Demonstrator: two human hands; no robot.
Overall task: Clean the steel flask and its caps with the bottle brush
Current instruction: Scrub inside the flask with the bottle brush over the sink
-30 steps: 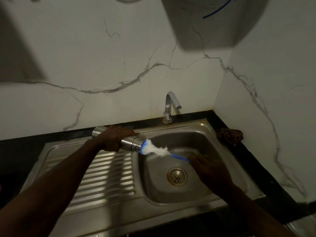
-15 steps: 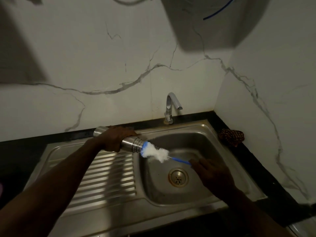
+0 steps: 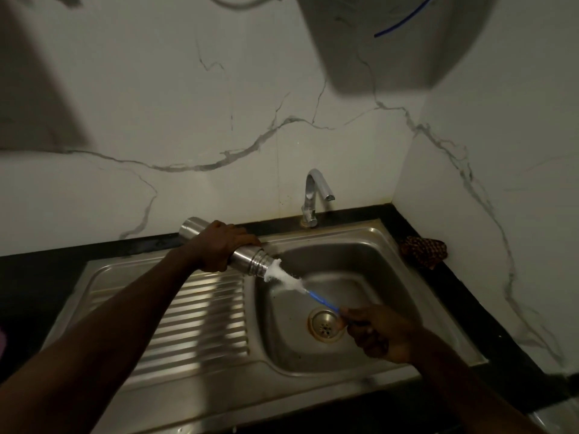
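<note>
My left hand (image 3: pixel 219 249) grips the steel flask (image 3: pixel 255 261) around its middle and holds it tilted, mouth pointing down to the right over the sink basin (image 3: pixel 369 261). The white bristle head of the bottle brush (image 3: pixel 286 278) sticks out of the flask's threaded mouth. Its thin blue handle runs down to my right hand (image 3: pixel 380 335), which pinches the handle end above the drain (image 3: pixel 326 324). No caps are visible.
A chrome tap (image 3: pixel 313 195) stands behind the basin. The ribbed drainboard (image 3: pixel 200 317) lies to the left. A dark patterned cloth (image 3: pixel 423 250) sits on the black counter at the right corner. Marble walls close in behind and on the right.
My right hand has drawn back toward me and to the right, pulling more of the blue handle out. The flask's mouth has tilted further downward.
</note>
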